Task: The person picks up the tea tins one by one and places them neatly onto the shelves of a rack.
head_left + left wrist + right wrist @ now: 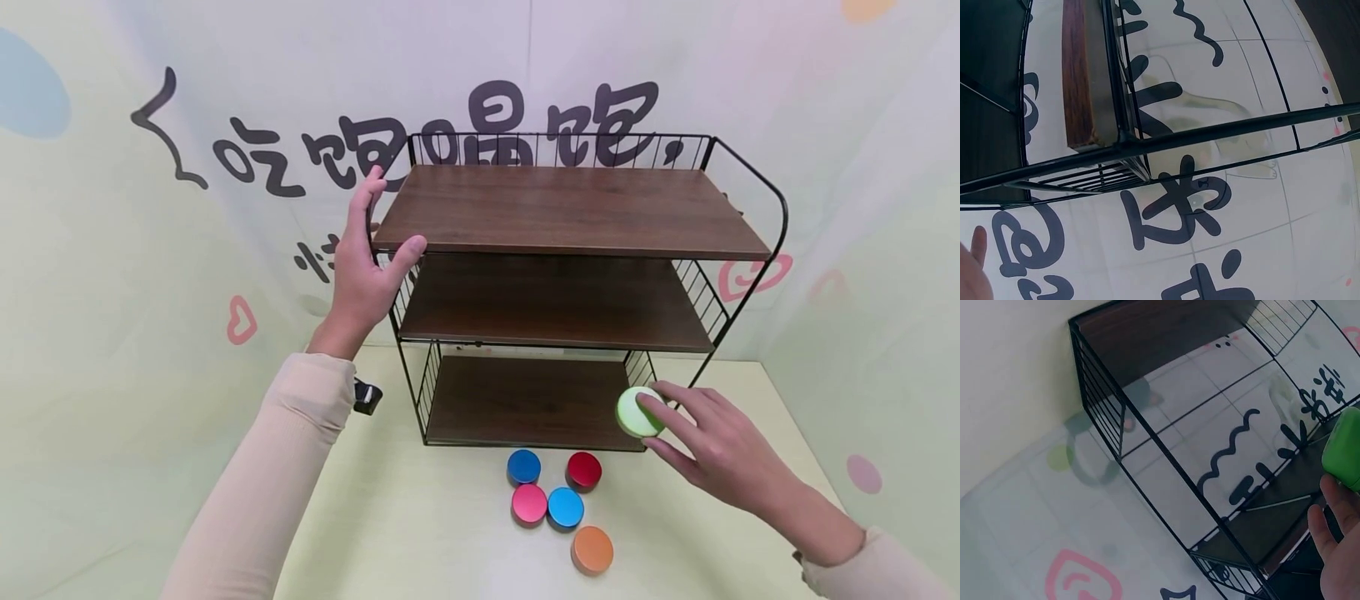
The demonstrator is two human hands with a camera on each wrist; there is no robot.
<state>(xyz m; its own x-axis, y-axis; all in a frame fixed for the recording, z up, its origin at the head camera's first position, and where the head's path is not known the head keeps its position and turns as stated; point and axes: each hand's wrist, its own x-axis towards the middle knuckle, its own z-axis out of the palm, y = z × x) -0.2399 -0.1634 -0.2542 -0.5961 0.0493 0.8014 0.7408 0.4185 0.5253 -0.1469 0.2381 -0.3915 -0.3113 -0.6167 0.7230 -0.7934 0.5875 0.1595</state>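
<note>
A three-tier rack with brown wooden shelves and a black wire frame stands upright at the back of the table. At its upper left corner is my left hand, fingers extended up along the outer side and thumb near the top shelf's front edge. In the left wrist view only part of the left hand shows at the lower left. My right hand pinches a green round tin in front of the bottom shelf's right end. The green tin also shows above the right hand's fingers in the right wrist view.
Before the rack lie a dark blue tin, a red tin, a pink tin, a light blue tin and an orange tin. Behind hangs a pale cloth with black lettering. A black object is near the left sleeve.
</note>
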